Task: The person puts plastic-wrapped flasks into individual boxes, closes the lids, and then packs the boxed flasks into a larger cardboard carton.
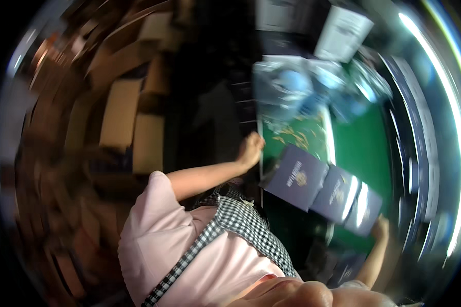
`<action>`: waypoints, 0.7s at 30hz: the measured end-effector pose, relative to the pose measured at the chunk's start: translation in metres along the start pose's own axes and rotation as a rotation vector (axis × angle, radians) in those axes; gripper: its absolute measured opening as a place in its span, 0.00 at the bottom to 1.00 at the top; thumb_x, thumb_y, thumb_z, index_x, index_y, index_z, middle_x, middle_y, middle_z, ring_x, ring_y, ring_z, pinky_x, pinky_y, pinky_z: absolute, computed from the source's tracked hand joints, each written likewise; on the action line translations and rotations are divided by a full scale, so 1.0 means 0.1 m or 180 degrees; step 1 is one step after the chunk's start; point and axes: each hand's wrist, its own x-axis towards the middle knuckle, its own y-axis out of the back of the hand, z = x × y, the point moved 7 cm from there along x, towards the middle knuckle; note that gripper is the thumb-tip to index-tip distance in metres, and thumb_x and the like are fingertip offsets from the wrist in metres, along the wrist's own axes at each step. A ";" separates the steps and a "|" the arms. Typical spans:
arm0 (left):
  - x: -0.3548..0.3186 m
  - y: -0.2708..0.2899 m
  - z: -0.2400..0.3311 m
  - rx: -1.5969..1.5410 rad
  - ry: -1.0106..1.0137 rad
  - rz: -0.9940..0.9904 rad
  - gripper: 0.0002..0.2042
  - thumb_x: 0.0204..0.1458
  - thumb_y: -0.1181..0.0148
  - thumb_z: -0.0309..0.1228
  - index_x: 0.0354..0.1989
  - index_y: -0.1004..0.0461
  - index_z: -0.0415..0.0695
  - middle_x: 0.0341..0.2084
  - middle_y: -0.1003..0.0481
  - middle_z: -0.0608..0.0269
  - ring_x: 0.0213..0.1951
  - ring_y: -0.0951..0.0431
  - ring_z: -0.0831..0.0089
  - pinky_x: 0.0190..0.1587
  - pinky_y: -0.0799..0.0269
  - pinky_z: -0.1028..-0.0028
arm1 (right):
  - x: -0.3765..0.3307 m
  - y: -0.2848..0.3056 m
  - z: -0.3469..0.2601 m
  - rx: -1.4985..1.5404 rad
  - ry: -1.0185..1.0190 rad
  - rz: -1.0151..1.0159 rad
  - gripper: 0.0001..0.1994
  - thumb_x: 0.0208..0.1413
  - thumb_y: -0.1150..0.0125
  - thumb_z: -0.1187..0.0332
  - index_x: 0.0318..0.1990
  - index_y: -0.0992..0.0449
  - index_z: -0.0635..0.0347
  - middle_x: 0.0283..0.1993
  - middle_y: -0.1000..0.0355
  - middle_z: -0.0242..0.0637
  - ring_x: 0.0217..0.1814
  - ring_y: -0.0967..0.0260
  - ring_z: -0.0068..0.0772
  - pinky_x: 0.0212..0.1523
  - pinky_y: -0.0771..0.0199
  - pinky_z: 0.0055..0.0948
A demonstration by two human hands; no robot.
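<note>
Three flat, dark purple-blue boxes with gold and white print lie in a slanting row, touching or overlapping, on the green tabletop (366,138): a left box (287,181), a middle box (329,204) and a right box (369,212). At the outer corner of the right box is my right hand (380,228), its fingers bent in against the edge and partly hidden. My left hand (251,152) is at the table's left edge, apart from the boxes. Its fingers are curled closed and blurred, so I cannot make out anything in them.
Clear plastic bags (287,87) with pale blue contents crowd the table's far end. Tan shreds (297,135) lie scattered before them. A white box (343,33) stands behind. Stacked dark boxes (417,133) line the right side. Brown cartons (120,112) are piled at left.
</note>
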 end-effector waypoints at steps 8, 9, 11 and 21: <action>-0.60 -0.58 -0.52 -0.1946 0.2012 -0.0820 0.31 0.60 0.56 0.60 0.55 0.28 0.44 0.47 0.24 0.55 0.47 0.23 0.66 0.47 0.25 0.66 | 0.56 1.41 -2.05 0.3298 -0.1092 0.1027 0.14 0.62 0.52 0.64 0.42 0.26 0.68 0.31 0.25 0.45 0.29 0.27 0.34 0.27 0.31 0.41; -0.64 -0.53 -0.39 -0.2444 0.2255 -0.1272 0.31 0.60 0.57 0.60 0.56 0.29 0.45 0.47 0.24 0.55 0.46 0.22 0.68 0.47 0.25 0.68 | 0.56 1.63 -2.38 0.3604 -0.0933 0.1054 0.14 0.62 0.52 0.64 0.42 0.26 0.68 0.32 0.25 0.45 0.29 0.27 0.34 0.27 0.31 0.41; -0.60 -0.22 -0.41 -0.2425 0.2406 -0.1213 0.32 0.60 0.58 0.61 0.58 0.30 0.46 0.45 0.23 0.57 0.41 0.20 0.70 0.45 0.24 0.70 | 0.56 1.97 -3.05 0.4216 -0.0603 0.0978 0.14 0.62 0.52 0.64 0.42 0.26 0.67 0.32 0.25 0.45 0.29 0.27 0.34 0.28 0.30 0.40; -0.20 3.00 -1.09 -0.2550 0.1707 -0.0515 0.27 0.60 0.51 0.56 0.56 0.27 0.46 0.49 0.24 0.62 0.49 0.24 0.70 0.55 0.30 0.69 | 0.46 3.36 -6.51 0.5767 0.0993 -0.0549 0.13 0.63 0.52 0.65 0.44 0.26 0.66 0.34 0.25 0.43 0.30 0.26 0.34 0.29 0.28 0.38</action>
